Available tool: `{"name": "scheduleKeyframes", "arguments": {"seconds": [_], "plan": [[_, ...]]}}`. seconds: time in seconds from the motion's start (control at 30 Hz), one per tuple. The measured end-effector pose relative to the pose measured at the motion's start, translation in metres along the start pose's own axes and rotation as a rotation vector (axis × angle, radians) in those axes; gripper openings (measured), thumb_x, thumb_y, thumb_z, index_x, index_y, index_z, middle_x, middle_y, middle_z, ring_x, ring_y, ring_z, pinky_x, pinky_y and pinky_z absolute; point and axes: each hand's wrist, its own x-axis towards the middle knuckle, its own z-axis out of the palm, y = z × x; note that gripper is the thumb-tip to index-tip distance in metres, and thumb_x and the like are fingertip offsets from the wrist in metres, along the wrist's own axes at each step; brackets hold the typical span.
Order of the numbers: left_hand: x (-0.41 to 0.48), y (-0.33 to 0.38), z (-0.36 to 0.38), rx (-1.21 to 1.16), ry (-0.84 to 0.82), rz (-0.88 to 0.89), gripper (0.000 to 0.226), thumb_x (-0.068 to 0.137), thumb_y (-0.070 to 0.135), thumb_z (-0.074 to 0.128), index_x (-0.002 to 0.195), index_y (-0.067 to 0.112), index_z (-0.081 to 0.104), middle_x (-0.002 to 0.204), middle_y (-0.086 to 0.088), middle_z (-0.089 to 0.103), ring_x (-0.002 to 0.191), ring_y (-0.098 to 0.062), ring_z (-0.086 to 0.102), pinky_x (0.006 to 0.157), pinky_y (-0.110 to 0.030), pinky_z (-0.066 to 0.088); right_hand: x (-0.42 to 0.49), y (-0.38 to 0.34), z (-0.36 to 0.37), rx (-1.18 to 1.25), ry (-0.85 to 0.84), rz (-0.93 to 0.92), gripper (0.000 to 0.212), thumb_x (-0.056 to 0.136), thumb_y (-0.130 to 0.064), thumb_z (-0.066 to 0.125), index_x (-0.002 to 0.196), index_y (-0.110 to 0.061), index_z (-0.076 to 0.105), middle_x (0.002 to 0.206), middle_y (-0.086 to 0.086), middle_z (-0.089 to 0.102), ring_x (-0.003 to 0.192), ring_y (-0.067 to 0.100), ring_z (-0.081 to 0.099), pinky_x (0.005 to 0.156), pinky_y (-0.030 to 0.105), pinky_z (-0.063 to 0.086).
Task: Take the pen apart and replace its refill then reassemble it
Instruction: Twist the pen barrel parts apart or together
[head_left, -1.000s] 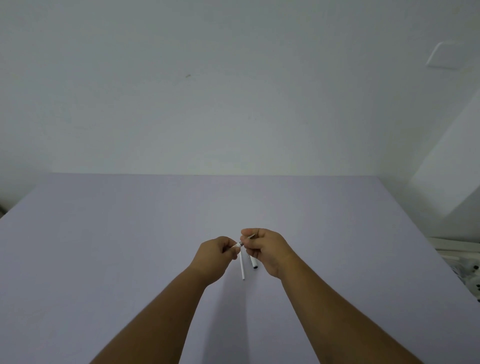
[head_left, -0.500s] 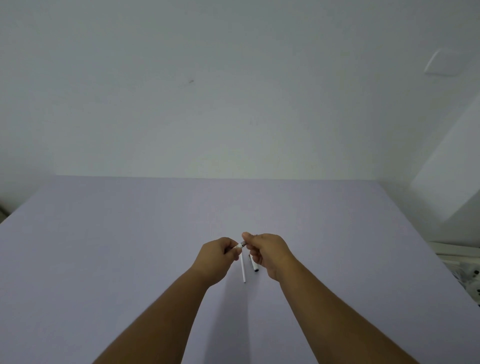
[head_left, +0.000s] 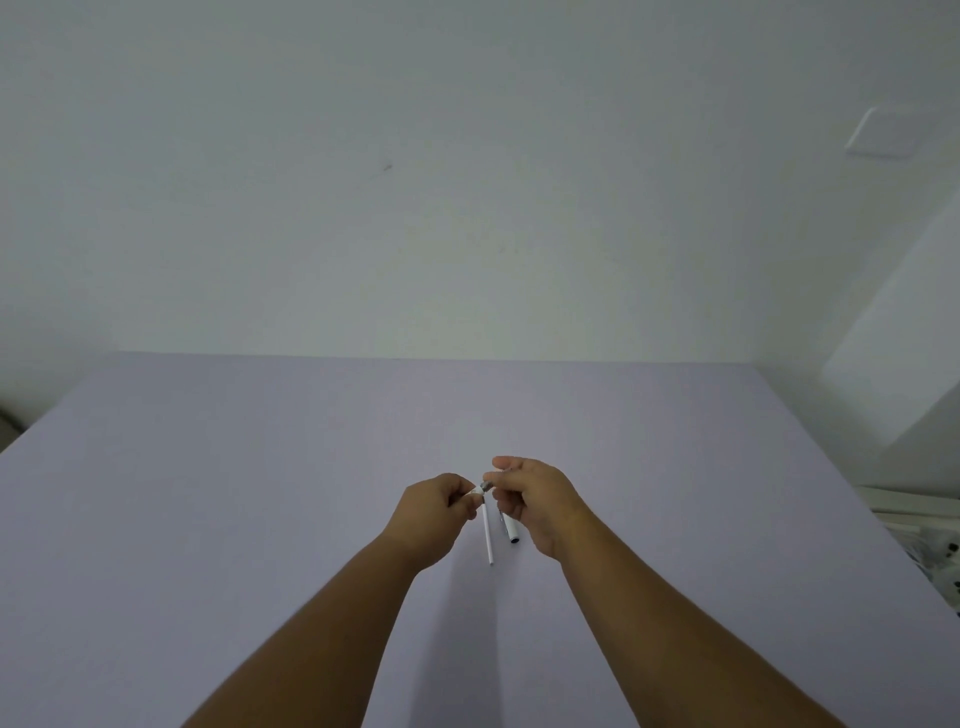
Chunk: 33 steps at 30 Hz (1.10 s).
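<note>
1. Pen: held above the table between the two hands, at the centre of the view. Only a short whitish piece and a small grey piece show where the fingertips meet; the rest is hidden in the fists.
2. Left hand: curled into a loose fist, thumb and forefinger pinched on the whitish end.
3. Right hand: fingers bent, thumb and forefinger closed on the grey piece, forefinger lying along the top.
4. Refill: a thin white stick lying on the table just below the hands, pointing toward the person.
5. Cap: a short white tube with a dark end, lying just beside the refill, partly under the right hand; it may instead be a barrel section, since the view is too small to say.
6. Step in hand, as judged: twisting or pulling the two held pieces at their joint.
7. Good practice: keep both pinches close to the joint, turn one hand against the other along a straight line, and work low over the table so a freed spring or tip does not roll away.
8. Risk: bending at the joint may jam it.
</note>
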Motion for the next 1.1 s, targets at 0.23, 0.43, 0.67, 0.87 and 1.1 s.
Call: {"name": "scheduleKeyframes", "arguments": {"seconds": [0.23,0.43,0.67,0.87,1.1], "plan": [[0.000,0.001,-0.001,0.000,0.011,-0.002,0.020,0.092,0.032,0.053,0.074,0.025,0.060,0.076,-0.001,0.065,0.063,-0.013,0.053,0.056,-0.021,0.042,-0.003,0.001,-0.001,0.002,-0.026,-0.043,0.016,0.084,0.001,0.059,0.092,-0.008,0.069,0.084,0.007,0.067,0.075,0.017,0.060,0.071,0.025,0.050],[-0.002,0.002,0.000,-0.008,0.011,-0.006,0.019,0.092,0.033,0.053,0.075,0.025,0.060,0.075,0.000,0.065,0.061,-0.011,0.052,0.054,-0.020,0.041,-0.005,-0.001,0.001,-0.080,0.045,0.060,0.028,0.080,-0.031,0.070,0.088,-0.004,0.069,0.079,0.007,0.060,0.071,0.018,0.052,0.078,0.031,0.051],[-0.003,0.002,-0.001,-0.011,0.025,-0.004,0.020,0.092,0.032,0.053,0.076,0.025,0.060,0.077,0.000,0.066,0.063,-0.012,0.053,0.057,-0.021,0.043,-0.009,-0.001,0.001,0.045,-0.008,0.041,0.014,0.083,-0.014,0.065,0.096,-0.008,0.068,0.092,0.010,0.066,0.076,0.018,0.058,0.075,0.028,0.051],[-0.003,0.006,0.001,-0.077,0.008,-0.005,0.019,0.093,0.033,0.051,0.084,0.022,0.062,0.081,0.003,0.067,0.070,-0.013,0.056,0.066,-0.025,0.047,-0.005,-0.007,0.004,-0.037,0.013,-0.061,0.011,0.087,-0.009,0.060,0.082,-0.013,0.069,0.080,0.009,0.063,0.070,0.018,0.053,0.073,0.030,0.050],[0.001,0.011,0.000,-0.136,-0.024,-0.041,0.019,0.094,0.034,0.050,0.088,0.021,0.063,0.079,0.008,0.066,0.068,-0.009,0.057,0.062,-0.021,0.045,0.002,-0.014,0.001,0.090,-0.010,-0.163,0.028,0.091,0.004,0.047,0.097,-0.015,0.067,0.090,0.002,0.070,0.085,0.014,0.064,0.074,0.025,0.052]]}}
